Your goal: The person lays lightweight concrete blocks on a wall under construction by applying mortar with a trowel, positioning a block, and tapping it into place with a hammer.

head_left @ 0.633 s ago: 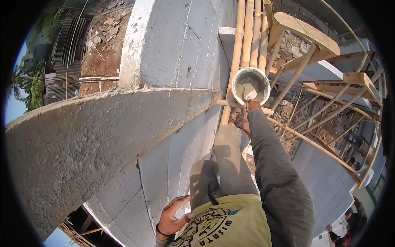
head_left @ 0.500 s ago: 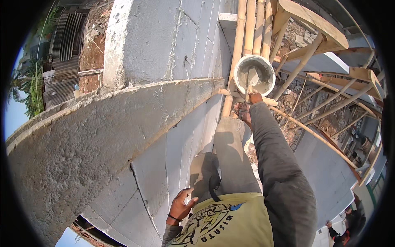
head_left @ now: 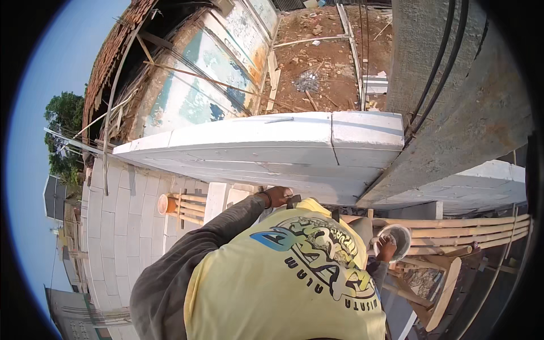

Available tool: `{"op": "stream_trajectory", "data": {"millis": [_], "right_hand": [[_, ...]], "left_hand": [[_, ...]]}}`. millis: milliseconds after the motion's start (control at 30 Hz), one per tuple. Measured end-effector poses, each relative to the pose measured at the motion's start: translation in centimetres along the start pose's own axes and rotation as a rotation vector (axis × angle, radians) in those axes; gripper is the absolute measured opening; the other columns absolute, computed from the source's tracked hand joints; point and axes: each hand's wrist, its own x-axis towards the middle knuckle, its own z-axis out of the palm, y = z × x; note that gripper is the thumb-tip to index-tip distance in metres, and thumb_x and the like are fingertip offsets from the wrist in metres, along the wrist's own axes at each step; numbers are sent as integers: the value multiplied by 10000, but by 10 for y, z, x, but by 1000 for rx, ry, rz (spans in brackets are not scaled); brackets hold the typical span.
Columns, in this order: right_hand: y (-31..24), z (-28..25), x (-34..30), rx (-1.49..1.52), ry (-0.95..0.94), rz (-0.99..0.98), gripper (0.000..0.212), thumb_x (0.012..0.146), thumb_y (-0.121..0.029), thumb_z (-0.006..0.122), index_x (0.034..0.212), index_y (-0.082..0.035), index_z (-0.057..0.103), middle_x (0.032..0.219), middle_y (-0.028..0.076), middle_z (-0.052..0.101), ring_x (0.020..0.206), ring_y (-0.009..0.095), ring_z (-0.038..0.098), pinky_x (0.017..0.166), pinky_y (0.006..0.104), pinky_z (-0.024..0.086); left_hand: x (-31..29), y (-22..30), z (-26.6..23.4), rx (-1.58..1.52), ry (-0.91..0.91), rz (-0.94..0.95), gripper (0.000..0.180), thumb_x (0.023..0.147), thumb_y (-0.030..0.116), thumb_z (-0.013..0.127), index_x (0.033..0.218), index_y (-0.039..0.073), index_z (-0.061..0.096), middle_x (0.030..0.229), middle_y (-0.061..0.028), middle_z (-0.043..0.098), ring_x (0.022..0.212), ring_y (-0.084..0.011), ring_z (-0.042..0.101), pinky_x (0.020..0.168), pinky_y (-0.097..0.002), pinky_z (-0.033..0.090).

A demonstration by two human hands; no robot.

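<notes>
My right hand [head_left: 387, 249] reaches into a round bucket [head_left: 403, 240] of grey mortar on the bamboo poles. Its fingers are closed around a trowel, whose handle showed clearly a moment earlier; the tool is now mostly hidden by the hand and the rim. My left hand [head_left: 277, 196], with a dark band at its wrist, is in front of my waist, beside the pale block wall [head_left: 255, 156]. Its fingers look loosely stretched, and I see nothing held in them. A thin, flat strip [head_left: 279, 119] lies on top of the wall.
Bamboo poles [head_left: 453, 233] form a platform on the right, beside a curved wooden frame [head_left: 445, 294]. A concrete beam [head_left: 447, 139] slants across the upper right, near dark cables [head_left: 447, 56]. An orange bucket [head_left: 166, 204] stands on poles at the left. Past the wall is rubble-strewn earth [head_left: 317, 62].
My view has swung left, bringing the block wall's top and the yard behind it into view. The bucket now appears lower and farther right, with my right hand still at it.
</notes>
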Motion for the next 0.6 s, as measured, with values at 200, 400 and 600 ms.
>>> {"op": "stream_trajectory", "data": {"millis": [200, 400, 600], "right_hand": [[-150, 155, -128, -612, -617, -149, 390, 986, -243, 605, 1269, 19, 548, 1032, 118, 671, 931, 208, 654, 777, 345, 540], [-171, 287, -169, -1207, -989, -310, 300, 1007, -216, 575, 1183, 26, 605, 922, 84, 691, 854, 151, 638, 756, 320, 530], [-131, 326, -158, -1366, -1303, -210, 376, 1004, -271, 563, 1234, 26, 581, 1016, 145, 695, 868, 207, 690, 706, 326, 555]], "left_hand": [[14, -40, 78, -329, 251, 75, 343, 833, 420, 680, 1002, 125, 717, 987, -146, 712, 960, -304, 678, 832, -420, 516], [-34, -87, 160, -346, 310, -250, 425, 875, 482, 607, 1053, 107, 700, 1059, -179, 700, 1050, -377, 640, 883, -486, 496], [-72, -172, 330, -436, 317, -785, 277, 891, 192, 586, 1150, 229, 677, 915, -42, 716, 895, -244, 704, 714, -406, 559]]}}
